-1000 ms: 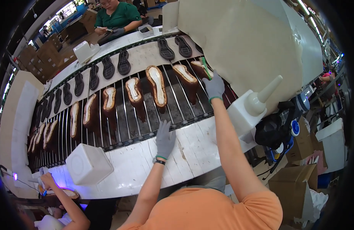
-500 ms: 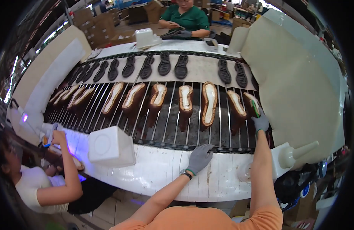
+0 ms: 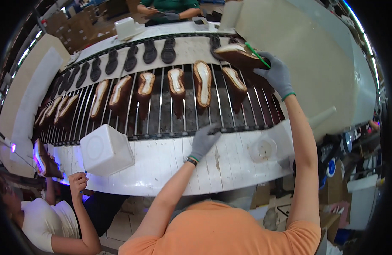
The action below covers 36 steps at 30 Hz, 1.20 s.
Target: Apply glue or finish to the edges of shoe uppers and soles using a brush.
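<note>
My right hand, in a grey glove with a green cuff, is closed round a brown shoe upper. The upper is raised above the right end of the rack, its pale underside turned up. A thin green stick-like tool runs from the same hand across the upper; its kind I cannot make out. My left hand, also gloved, is at the front edge of the rack, fingers spread and slightly blurred, holding nothing. Beyond it, brown uppers stand sole side up on the metal bars, among them one upper and another.
Dark soles line the far belt. An upturned white container sits on the white table; a round white cup is at right. At left a co-worker holds an upper; another person is across. A tall panel walls the right.
My right hand has lifted the rightmost upper off the rack, tilting it sideways. My left hand has come off the table and moved toward the rack. The view has shifted; the left co-worker now raises an upper.
</note>
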Motion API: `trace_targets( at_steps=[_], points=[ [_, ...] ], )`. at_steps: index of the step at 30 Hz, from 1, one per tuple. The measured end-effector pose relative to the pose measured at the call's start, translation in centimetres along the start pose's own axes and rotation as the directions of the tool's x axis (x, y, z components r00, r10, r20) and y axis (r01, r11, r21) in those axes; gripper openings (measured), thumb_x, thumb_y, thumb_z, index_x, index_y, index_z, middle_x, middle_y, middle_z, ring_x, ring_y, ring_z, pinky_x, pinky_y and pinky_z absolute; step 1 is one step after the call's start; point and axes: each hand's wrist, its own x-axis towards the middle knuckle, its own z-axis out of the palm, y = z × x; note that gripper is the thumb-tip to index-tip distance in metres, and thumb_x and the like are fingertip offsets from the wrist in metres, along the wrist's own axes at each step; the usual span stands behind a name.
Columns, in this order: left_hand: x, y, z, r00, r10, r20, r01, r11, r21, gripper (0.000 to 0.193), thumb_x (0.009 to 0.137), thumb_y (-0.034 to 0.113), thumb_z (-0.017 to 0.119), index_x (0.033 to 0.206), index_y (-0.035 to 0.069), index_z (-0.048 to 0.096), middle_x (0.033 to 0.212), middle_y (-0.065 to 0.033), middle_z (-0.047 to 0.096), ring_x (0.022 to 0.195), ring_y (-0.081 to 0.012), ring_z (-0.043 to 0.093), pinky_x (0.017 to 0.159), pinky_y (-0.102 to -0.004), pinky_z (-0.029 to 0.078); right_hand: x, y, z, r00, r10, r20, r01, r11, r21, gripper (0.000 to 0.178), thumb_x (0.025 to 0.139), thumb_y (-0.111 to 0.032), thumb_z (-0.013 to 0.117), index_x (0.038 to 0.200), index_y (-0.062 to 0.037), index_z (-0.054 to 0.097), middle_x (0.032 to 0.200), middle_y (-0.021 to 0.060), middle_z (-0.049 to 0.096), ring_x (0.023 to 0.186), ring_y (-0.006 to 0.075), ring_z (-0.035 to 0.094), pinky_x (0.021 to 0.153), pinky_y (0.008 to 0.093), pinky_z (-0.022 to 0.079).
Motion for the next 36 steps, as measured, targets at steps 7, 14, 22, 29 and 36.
trace_targets(
  at_steps=[7,14,22,29,36],
  points=[
    [-1.6,8.0,-2.5,0.8,-0.493,-0.341,-0.144,0.394,-0.908,0.048,0.084,0.011,0.071,0.126,-0.002,0.053,0.119,-0.0095,0.061,0.102,-0.0212,0.061,0.091,-0.0367,0.051,-14.6,-3.0,-7.5,0.914,-0.087,0.397,-0.327,0.425,0.844,0.067,0.085,-0.038,0.069,0.136,0.0014,0.052,0.085,-0.0013,0.063,0.059,0.0022,0.038,0.052,0.0176,0.031],
    [-9.1,6.3,-5.7,0.771,-0.158,-0.617,-0.127,0.911,-0.393,0.051,0.081,0.017,0.077,0.121,-0.006,0.056,0.116,-0.015,0.063,0.098,-0.0228,0.063,0.09,-0.0387,0.052,-29.9,3.0,-2.8,0.863,0.434,0.259,-0.502,0.674,0.543,0.027,0.086,-0.02,0.068,0.103,0.0005,0.072,0.076,0.0003,0.069,0.062,0.011,0.057,0.062,0.0251,0.046],
    [-18.0,1.6,-4.3,0.957,0.212,-0.199,-0.021,0.732,0.681,0.061,0.092,0.028,0.067,0.142,0.002,0.043,0.144,-0.0154,0.046,0.126,-0.0301,0.045,0.109,-0.0409,0.033,-32.3,1.6,0.8,0.857,0.488,0.163,-0.463,0.87,-0.172,0.018,0.084,-0.028,0.067,0.094,-0.013,0.071,0.087,0.0108,0.066,0.08,0.0321,0.065,0.07,0.0431,0.05],
    [-18.9,4.1,-5.2,0.995,0.078,-0.07,-0.009,0.729,0.684,0.069,0.09,0.036,0.064,0.147,0.009,0.036,0.145,-0.0131,0.044,0.131,-0.0256,0.043,0.107,-0.0411,0.038,-31.4,2.1,-0.1,0.802,0.531,0.273,-0.535,0.842,-0.067,0.023,0.083,-0.024,0.068,0.1,-0.0097,0.074,0.087,0.0139,0.069,0.074,0.0288,0.067,0.068,0.0394,0.05],
    [-20.3,3.5,-4.8,0.964,-0.112,-0.243,0.211,0.877,0.431,0.063,0.09,0.034,0.064,0.145,0.011,0.041,0.144,-0.0117,0.045,0.127,-0.0293,0.046,0.108,-0.0404,0.034,-33.8,2.3,1.4,0.53,0.611,0.588,-0.744,0.002,0.668,0.029,0.093,-0.021,0.063,0.108,0.0034,0.069,0.079,0.0,0.063,0.056,0.0022,0.044,0.052,0.0181,0.032]
  ],
)
